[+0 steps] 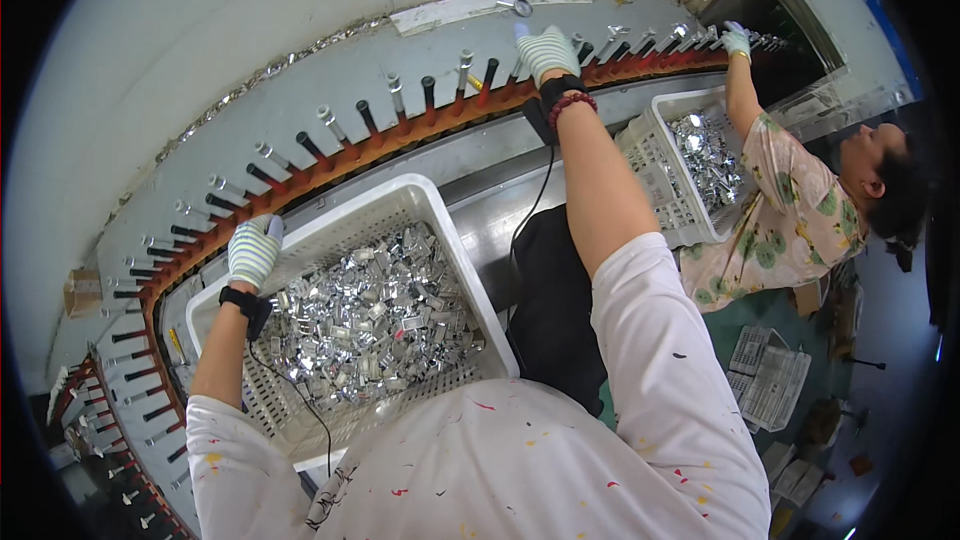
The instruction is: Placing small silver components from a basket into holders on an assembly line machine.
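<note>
My left hand [255, 252], in a striped knit glove, is over the far left rim of a white plastic crate [428, 202], close to the pegs. Its fingers are curled together, and what they hold, if anything, is hidden. Small shiny silver metal parts [370, 315] fill the crate in a loose heap. My right hand [548, 52], gloved alike, reaches far forward to the row of upright pegs. Its fingers look bent; their grip is partly hidden by the hand. Along the curved orange-brown track [330, 162], black pegs [367, 118] alternate with silver-topped pegs [396, 95].
At right a co-worker [780, 200] in a patterned top reaches a gloved hand [737, 40] to the same track. Another white crate [668, 165] of silver parts stands between us. A cable [530, 210] hangs from my right wrist. A dark opening [765, 15] lies at the track's far right.
</note>
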A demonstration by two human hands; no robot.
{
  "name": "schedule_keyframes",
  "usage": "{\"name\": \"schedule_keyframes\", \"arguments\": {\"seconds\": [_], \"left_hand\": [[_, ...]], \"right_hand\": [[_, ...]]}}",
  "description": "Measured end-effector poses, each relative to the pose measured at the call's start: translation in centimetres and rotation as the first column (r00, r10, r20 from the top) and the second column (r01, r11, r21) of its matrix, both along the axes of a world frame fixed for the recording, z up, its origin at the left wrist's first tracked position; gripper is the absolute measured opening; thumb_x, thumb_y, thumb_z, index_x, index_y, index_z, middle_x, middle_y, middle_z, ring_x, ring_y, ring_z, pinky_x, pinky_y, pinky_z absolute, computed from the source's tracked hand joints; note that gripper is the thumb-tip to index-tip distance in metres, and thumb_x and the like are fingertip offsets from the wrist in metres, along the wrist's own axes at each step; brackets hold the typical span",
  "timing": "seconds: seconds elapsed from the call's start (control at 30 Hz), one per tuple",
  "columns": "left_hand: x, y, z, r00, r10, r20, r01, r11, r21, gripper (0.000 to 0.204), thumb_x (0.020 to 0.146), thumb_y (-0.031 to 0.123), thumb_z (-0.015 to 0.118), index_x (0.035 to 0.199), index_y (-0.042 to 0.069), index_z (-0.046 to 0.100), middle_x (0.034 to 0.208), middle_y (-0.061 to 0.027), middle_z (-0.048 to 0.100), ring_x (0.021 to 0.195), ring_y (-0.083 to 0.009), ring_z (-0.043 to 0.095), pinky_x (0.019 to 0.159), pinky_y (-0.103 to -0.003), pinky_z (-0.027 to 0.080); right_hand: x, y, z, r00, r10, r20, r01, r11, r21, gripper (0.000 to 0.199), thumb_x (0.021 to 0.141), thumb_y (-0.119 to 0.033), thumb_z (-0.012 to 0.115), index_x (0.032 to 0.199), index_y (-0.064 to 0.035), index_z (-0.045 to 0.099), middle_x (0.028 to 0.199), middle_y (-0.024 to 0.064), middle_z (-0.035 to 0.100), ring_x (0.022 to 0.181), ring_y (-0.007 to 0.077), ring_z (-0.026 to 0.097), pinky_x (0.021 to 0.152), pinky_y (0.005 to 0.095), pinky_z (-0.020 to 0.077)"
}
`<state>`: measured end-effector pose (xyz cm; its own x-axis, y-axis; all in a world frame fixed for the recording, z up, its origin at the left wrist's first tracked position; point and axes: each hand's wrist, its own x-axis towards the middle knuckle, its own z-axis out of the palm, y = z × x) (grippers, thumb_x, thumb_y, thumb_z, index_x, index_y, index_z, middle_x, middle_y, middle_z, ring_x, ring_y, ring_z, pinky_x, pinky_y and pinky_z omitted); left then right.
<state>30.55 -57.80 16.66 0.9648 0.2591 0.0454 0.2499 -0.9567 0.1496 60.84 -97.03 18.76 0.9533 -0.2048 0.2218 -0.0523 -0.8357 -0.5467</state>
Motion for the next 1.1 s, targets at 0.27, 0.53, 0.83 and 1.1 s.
{"name": "schedule_keyframes", "arguments": {"seconds": [0.27, 0.53, 0.83, 1.1], "left_hand": [[-0.7, 0.7, -0.6, 0.999, 0.003, 0.038, -0.002, 1.000, -0.012, 0.026, 0.084, 0.024, 0.051, 0.083, 0.004, 0.068, 0.077, -0.0224, 0.062, 0.074, -0.0377, 0.062, 0.068, -0.041, 0.048], [1.5, -0.9, 0.4, 1.000, -0.004, -0.003, 0.004, 1.000, -0.013, 0.025, 0.083, 0.027, 0.054, 0.089, 0.007, 0.068, 0.085, -0.0210, 0.063, 0.083, -0.0386, 0.060, 0.074, -0.045, 0.048], [1.0, -1.0, 0.7, 0.999, 0.034, -0.023, -0.035, 0.998, -0.052, 0.026, 0.084, 0.027, 0.054, 0.088, 0.006, 0.068, 0.084, -0.0209, 0.064, 0.083, -0.0371, 0.061, 0.075, -0.043, 0.049], [1.1, -0.8, 0.1, 1.000, -0.003, -0.008, 0.003, 0.998, -0.058, 0.026, 0.084, 0.028, 0.054, 0.087, 0.006, 0.068, 0.083, -0.0201, 0.064, 0.081, -0.0377, 0.061, 0.073, -0.044, 0.049]], "right_hand": [[-1.6, 5.2, 0.3, 0.902, 0.379, -0.207, -0.419, 0.885, -0.205, 0.030, 0.084, -0.028, 0.053, 0.098, -0.0043, 0.063, 0.099, 0.0219, 0.064, 0.090, 0.0375, 0.062, 0.079, 0.0437, 0.0497], [-2.7, 4.7, 0.7, 0.918, 0.383, -0.104, -0.382, 0.924, 0.023, 0.031, 0.080, -0.027, 0.056, 0.095, -0.0001, 0.064, 0.089, 0.0209, 0.066, 0.082, 0.0347, 0.065, 0.075, 0.0418, 0.0522], [-8.7, 6.4, 6.2, 0.679, 0.728, -0.098, -0.623, 0.641, 0.447, 0.033, 0.084, -0.026, 0.056, 0.098, 0.0022, 0.063, 0.079, 0.0138, 0.068, 0.061, 0.0201, 0.066, 0.056, 0.0313, 0.0530], [-6.5, 5.7, 4.8, 0.716, 0.691, 0.104, -0.693, 0.721, -0.018, 0.039, 0.082, -0.036, 0.061, 0.106, -0.0055, 0.065, 0.094, 0.0173, 0.067, 0.086, 0.0308, 0.065, 0.078, 0.0380, 0.0506]]}}
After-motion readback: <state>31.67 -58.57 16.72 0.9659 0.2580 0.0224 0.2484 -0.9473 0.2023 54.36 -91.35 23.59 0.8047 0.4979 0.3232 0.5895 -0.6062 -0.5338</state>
